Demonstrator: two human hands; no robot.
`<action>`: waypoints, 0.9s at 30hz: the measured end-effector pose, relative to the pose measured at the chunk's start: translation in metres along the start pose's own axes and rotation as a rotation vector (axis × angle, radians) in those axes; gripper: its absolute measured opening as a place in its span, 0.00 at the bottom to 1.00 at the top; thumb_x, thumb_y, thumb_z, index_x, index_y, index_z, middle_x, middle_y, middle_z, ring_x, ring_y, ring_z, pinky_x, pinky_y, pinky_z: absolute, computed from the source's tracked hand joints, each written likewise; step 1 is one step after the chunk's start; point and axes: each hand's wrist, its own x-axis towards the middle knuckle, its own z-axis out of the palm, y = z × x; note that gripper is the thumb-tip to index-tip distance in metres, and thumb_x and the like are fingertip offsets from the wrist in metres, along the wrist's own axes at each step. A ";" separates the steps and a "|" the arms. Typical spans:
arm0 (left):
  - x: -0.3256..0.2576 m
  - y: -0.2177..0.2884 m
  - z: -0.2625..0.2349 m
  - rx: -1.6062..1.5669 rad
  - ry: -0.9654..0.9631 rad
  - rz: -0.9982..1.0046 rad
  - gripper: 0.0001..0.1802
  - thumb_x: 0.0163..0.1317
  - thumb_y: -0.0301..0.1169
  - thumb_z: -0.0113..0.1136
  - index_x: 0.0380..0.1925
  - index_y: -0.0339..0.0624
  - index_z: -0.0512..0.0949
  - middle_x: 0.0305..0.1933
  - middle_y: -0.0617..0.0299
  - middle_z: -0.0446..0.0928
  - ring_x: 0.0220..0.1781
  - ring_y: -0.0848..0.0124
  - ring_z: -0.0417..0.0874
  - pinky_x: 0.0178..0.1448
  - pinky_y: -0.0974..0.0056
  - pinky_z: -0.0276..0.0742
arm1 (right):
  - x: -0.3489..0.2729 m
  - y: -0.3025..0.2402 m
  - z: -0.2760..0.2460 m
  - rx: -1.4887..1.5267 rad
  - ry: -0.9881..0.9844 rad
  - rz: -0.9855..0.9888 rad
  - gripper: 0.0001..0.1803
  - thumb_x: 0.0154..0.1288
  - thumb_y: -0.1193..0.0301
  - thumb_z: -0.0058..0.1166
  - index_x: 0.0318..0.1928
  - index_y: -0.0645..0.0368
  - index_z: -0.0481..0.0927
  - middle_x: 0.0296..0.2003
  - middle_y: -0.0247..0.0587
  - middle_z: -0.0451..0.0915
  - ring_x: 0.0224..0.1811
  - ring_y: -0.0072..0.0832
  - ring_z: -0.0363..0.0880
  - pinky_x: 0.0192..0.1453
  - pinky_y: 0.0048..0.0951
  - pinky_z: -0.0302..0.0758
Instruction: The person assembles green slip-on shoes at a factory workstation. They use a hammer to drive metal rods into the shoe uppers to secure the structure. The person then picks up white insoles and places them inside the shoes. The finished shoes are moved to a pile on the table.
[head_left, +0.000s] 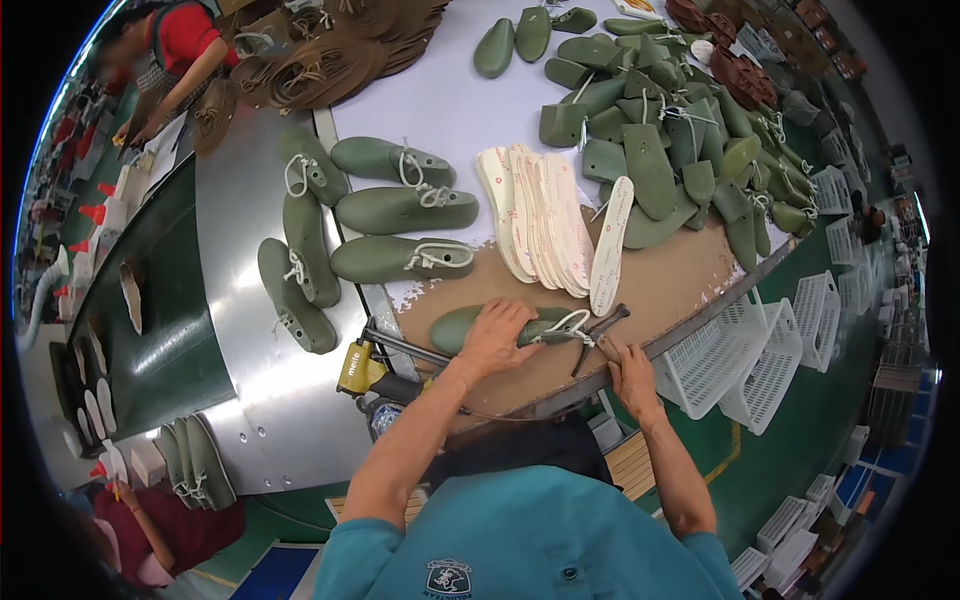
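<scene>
One green shoe last [452, 329] lies crosswise near the counter's [670, 280] front edge, the left hand [497, 338] closed over its middle. Just beside its corded end, the right hand [633, 375] grips a hammer [610, 320]. Beyond lie pale insoles [545, 220]; right of them, heaped green lasts [650, 165].

Shoe form [455, 328]: dk green, smooth, lying approx. lengthwise, toe at 9 o'clock, heel at 3; midsection partly hidden. Off-white cord [574, 318] looped at heel end. Hammer [608, 321] just beside heel, form's 3 o'clock: dk, narrow head, ends approx. 1 & 7 o'clock; handle mostly covered.
</scene>
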 end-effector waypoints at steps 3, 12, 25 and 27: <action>-0.004 0.001 0.000 0.029 -0.022 0.002 0.27 0.53 0.40 0.78 0.50 0.44 0.77 0.50 0.56 0.81 0.56 0.52 0.81 0.69 0.48 0.72 | -0.021 -0.001 -0.021 0.112 -0.011 0.069 0.24 0.74 0.75 0.55 0.68 0.57 0.70 0.43 0.52 0.75 0.35 0.48 0.77 0.41 0.41 0.76; 0.000 0.006 -0.005 0.021 -0.061 -0.044 0.26 0.53 0.41 0.76 0.49 0.43 0.79 0.49 0.56 0.79 0.58 0.55 0.79 0.71 0.49 0.69 | -0.028 -0.063 -0.059 0.832 0.342 0.392 0.26 0.82 0.71 0.46 0.75 0.60 0.62 0.32 0.33 0.72 0.25 0.16 0.67 0.28 0.20 0.66; 0.003 0.004 -0.011 0.025 -0.106 0.041 0.26 0.55 0.41 0.75 0.50 0.43 0.78 0.48 0.53 0.79 0.56 0.52 0.79 0.68 0.49 0.71 | 0.007 -0.097 -0.065 0.639 0.167 0.221 0.25 0.77 0.71 0.55 0.71 0.64 0.70 0.45 0.55 0.87 0.43 0.36 0.87 0.52 0.34 0.81; -0.001 0.005 -0.013 0.011 -0.103 -0.022 0.26 0.56 0.41 0.75 0.50 0.42 0.78 0.48 0.53 0.79 0.56 0.51 0.79 0.69 0.49 0.71 | 0.008 -0.094 -0.084 0.600 0.247 0.270 0.25 0.77 0.72 0.54 0.70 0.65 0.70 0.48 0.54 0.86 0.44 0.36 0.87 0.52 0.35 0.81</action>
